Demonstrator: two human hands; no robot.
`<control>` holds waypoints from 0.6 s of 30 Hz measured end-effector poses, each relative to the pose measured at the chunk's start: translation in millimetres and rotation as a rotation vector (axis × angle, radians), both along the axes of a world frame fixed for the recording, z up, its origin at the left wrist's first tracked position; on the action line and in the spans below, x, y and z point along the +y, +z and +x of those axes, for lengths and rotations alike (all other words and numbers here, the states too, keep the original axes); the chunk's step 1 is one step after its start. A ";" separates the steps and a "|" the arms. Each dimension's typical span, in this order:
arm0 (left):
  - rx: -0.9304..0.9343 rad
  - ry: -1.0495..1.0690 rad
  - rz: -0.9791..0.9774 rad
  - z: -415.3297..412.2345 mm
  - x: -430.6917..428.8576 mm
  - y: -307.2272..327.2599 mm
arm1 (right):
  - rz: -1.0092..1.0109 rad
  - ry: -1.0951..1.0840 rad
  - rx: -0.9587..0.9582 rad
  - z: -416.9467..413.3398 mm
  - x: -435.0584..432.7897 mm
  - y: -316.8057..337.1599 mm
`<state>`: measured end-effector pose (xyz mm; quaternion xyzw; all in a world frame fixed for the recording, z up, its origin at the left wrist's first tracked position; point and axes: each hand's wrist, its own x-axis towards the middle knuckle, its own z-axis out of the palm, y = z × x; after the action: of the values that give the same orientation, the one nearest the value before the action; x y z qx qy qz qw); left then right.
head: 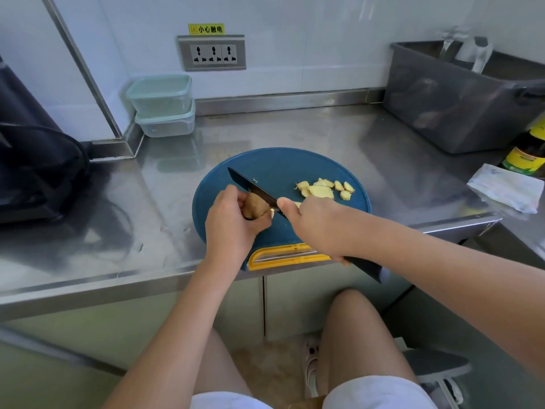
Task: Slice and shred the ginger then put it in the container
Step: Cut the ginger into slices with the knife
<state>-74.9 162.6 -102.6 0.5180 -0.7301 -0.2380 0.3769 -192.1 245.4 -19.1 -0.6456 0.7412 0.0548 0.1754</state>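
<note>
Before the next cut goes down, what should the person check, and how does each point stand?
1. Grip on the ginger: ok, the left hand holds the brown chunk on the board.
2. Hold on the knife: ok, the right hand grips it, blade at the ginger.
3. Left fingers clear of the blade: cannot tell, they sit very close.
4. Cut slices out of the way: ok, piled on the board's right side.
5. Readiness of the containers: not ok, both stand stacked by the wall, lids on.

A yellow sticker (206,29) on the wall (309,39), upper centre of the frame, reads "小心触电". It sits just above the socket panel (211,53). The bottle label (524,160) at the right edge is too blurred to read.
</note>
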 end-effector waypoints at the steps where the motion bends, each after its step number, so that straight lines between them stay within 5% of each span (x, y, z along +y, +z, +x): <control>1: 0.003 -0.001 -0.001 0.5 -0.1 -0.3 | -0.040 0.003 -0.021 1.2 -1.6 -3.0; 7: 0.031 -0.005 0.007 1.6 -0.2 -0.9 | -0.139 -0.040 -0.101 -1.0 -10.3 -4.2; 18: 0.074 -0.024 0.046 4.1 -1.3 -1.4 | -0.135 0.225 0.172 18.4 -39.0 1.5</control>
<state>-70.8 161.3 -103.9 0.5083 -0.7163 -0.2781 0.3888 -173.6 206.3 -17.6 -0.7278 0.6785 0.0793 0.0600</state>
